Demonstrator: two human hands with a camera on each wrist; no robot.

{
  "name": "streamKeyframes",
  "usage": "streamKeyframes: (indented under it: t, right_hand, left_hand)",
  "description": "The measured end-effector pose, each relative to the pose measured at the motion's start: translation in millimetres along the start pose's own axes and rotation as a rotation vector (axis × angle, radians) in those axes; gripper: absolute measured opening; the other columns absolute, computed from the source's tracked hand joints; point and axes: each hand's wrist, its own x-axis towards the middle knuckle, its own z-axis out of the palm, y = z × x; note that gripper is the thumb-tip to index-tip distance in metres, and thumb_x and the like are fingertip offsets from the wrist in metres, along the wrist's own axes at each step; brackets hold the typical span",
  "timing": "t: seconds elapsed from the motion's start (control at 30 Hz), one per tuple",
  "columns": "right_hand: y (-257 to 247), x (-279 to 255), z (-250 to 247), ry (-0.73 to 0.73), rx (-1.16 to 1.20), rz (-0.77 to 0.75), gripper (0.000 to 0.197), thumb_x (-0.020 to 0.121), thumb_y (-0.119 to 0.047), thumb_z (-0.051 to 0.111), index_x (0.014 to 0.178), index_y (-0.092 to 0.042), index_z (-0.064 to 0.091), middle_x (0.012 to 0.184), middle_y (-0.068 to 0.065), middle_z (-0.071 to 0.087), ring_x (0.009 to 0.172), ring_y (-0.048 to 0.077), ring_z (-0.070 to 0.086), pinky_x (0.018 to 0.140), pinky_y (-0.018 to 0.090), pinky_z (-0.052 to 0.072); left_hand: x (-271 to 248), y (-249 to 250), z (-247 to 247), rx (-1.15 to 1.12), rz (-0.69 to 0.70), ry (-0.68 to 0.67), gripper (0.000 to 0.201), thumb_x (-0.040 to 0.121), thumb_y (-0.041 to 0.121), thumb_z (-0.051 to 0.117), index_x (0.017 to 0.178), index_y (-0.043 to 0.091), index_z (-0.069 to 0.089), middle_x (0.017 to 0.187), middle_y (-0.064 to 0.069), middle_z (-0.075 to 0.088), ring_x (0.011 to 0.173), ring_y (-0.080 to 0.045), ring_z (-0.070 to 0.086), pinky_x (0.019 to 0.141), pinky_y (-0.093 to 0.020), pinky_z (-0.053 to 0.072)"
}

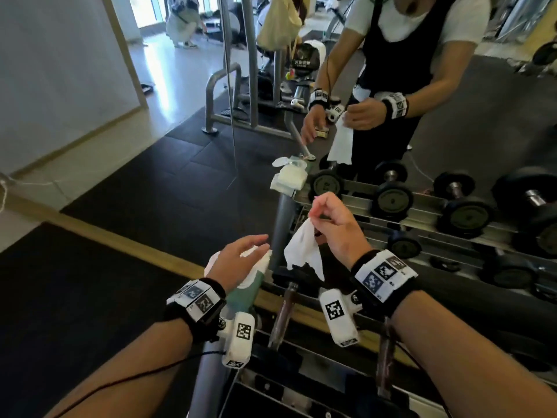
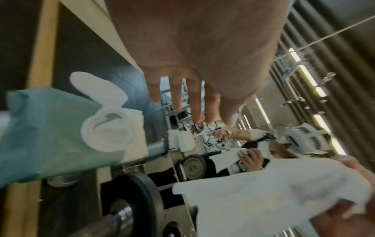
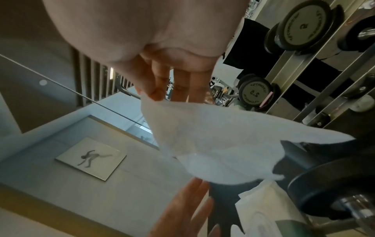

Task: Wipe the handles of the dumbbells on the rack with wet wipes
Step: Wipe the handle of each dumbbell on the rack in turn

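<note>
A white wet wipe (image 1: pixel 303 251) hangs from my right hand (image 1: pixel 315 214), pinched by its top corner between thumb and fingertips; the right wrist view shows the wipe (image 3: pixel 213 137) spread below the fingers (image 3: pixel 154 89). My left hand (image 1: pixel 256 245) hovers, fingers straight, just over the green wipes pack (image 1: pixel 244 294), holding nothing. The pack (image 2: pixel 50 128) lies on the rack's left end with its white lid (image 2: pixel 97 86) flipped up. Dumbbell handles (image 1: pixel 283 315) (image 1: pixel 385 363) lie on the rack below my wrists, with a black weight head (image 2: pixel 131 200) close under the left hand.
A wall mirror behind the rack reflects me, the pack and several dumbbells (image 1: pixel 391 200). A grey rack post (image 1: pixel 283 224) rises between my hands. A wooden strip (image 1: pixel 120 236) borders the dark rubber floor on the left. A person crouches far back (image 1: pixel 184 22).
</note>
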Motion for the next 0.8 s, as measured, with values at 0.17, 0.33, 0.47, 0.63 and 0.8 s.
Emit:
streamKeyframes:
  t: [0.17,0.33,0.47,0.63,0.8]
  right_hand:
    - [-19,-28,-16,-0.013,0.070,0.024,0.024,0.097,0.007,0.045,0.087,-0.015,0.047,0.075,0.001,0.054,0.066,0.021,0.050,0.055,0.029,0.048]
    - [-7,-54,-23,0.096,0.121,0.117,0.023,0.097,0.004,0.047,0.088,-0.017,0.050,0.081,0.006,0.055,0.070,0.019,0.058,0.062,0.039,0.054]
    - [12,-77,-19,0.227,0.273,0.318,0.005,0.102,-0.017,0.047,0.100,-0.019,0.050,0.099,0.009,0.066,0.074,0.020,0.068,0.059,0.031,0.057]
    - [43,-115,0,0.189,0.022,0.418,0.024,0.089,-0.039,0.067,0.091,-0.018,0.055,0.097,0.011,0.065,0.085,0.028,0.067,0.076,0.047,0.061]
    - [62,-130,15,0.143,0.030,0.501,0.019,0.084,-0.010,0.076,0.086,-0.014,0.058,0.089,0.009,0.072,0.083,0.026,0.071,0.076,0.038,0.060]
  left_hand:
    - [-33,44,18,-0.166,0.044,-0.325,0.038,0.086,0.021,0.075,0.122,0.031,0.067,0.119,0.010,0.071,0.113,-0.006,0.065,0.098,-0.025,0.050]
    - [-56,58,37,-0.164,0.086,-0.250,0.002,0.089,0.019,0.073,0.088,0.019,0.074,0.084,0.003,0.076,0.078,-0.010,0.071,0.074,-0.026,0.055]
    - [-68,58,47,-0.104,0.022,-0.113,0.027,0.095,0.034,0.063,0.089,0.009,0.071,0.087,-0.014,0.072,0.079,-0.028,0.068,0.081,-0.046,0.057]
    - [-78,48,58,-0.024,0.002,-0.035,0.023,0.096,0.033,0.061,0.079,0.024,0.075,0.058,0.016,0.064,0.057,0.000,0.054,0.058,-0.019,0.046]
    - [-87,45,59,-0.085,-0.099,-0.050,0.024,0.097,0.028,0.061,0.087,0.012,0.075,0.072,-0.001,0.068,0.066,-0.015,0.060,0.069,-0.036,0.057]
